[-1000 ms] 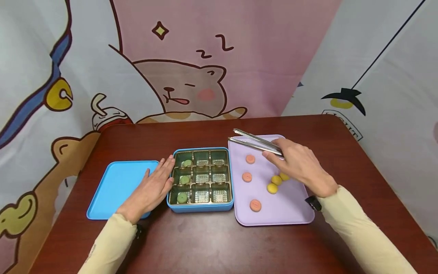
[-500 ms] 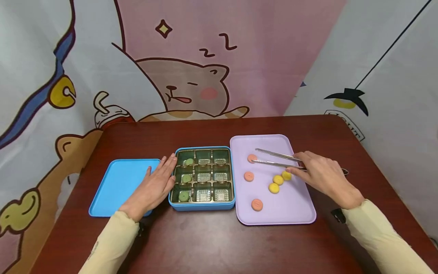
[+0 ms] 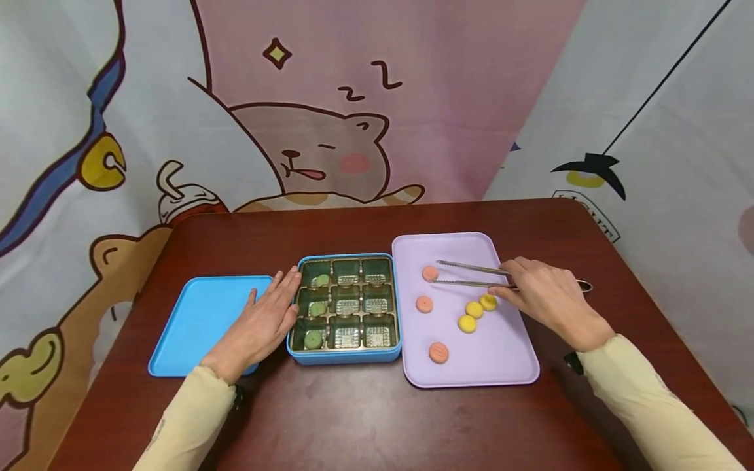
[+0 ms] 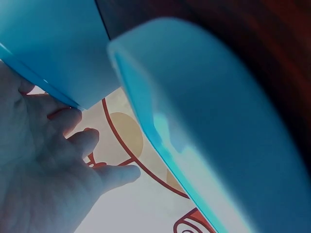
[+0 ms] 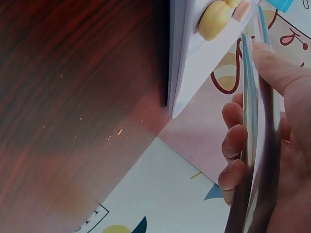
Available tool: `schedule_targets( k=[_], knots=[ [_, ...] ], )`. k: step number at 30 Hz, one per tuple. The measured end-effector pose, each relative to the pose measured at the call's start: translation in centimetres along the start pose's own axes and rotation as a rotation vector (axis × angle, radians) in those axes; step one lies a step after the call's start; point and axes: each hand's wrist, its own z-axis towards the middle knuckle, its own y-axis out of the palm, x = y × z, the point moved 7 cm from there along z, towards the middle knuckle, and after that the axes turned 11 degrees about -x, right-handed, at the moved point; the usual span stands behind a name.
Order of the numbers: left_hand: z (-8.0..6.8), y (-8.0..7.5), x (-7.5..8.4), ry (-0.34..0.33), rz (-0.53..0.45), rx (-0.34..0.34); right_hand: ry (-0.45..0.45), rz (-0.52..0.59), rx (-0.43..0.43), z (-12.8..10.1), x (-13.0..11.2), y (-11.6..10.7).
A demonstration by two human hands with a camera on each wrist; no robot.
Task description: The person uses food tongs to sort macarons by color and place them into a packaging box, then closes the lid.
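Observation:
My left hand (image 3: 259, 320) rests with straight fingers against the left side of a blue box (image 3: 344, 356). Inside it, a gold divider has several compartments; the left column holds round green cookie-like pieces (image 3: 314, 339). My right hand (image 3: 548, 294) grips metal tongs (image 3: 471, 284) above a lilac tray (image 3: 501, 366). The tongs' tips are parted around the farthest round pink cookie-like piece (image 3: 430, 273); whether they touch it I cannot tell. Two more pink pieces (image 3: 424, 304) and three yellow ones (image 3: 467, 324) lie on the tray. In the right wrist view, fingers and thumb wrap the tongs (image 5: 250, 145).
A flat blue lid (image 3: 200, 320) lies left of the box, partly under my left forearm and hand. The lilac tray stands against the box's right side. Behind the brown table (image 3: 353, 418) hangs a printed cartoon cloth (image 3: 459, 98).
My right hand has moved right and toward me, lowering the tongs from the tray's far left corner to the farthest pink piece. My left hand has stayed in place.

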Motion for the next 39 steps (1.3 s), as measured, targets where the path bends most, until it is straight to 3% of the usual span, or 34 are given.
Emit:
schedule_targets(
  k=[6, 14, 21, 30, 39],
  knots=[
    [-0.1, 0.0, 0.0, -0.003, -0.006, -0.001, -0.003, 0.004, -0.007, 0.3, 0.1, -0.1],
    [-0.1, -0.2, 0.0, -0.002, -0.008, 0.007, 0.088, 0.097, -0.079, -0.1, 1.0, -0.5],
    [-0.1, -0.1, 0.2, 0.007, -0.007, 0.012, 0.044, 0.185, -0.068, -1.0, 1.4, -0.2],
    [-0.2, -0.1, 0.2, 0.000, -0.001, 0.014, -0.008, 0.118, -0.010, -1.4, 1.2, -0.3],
    [-0.1, -0.1, 0.2, -0.012, -0.002, 0.004, 0.037, 0.099, -0.056, -1.2, 1.7, 0.5]
  ],
)
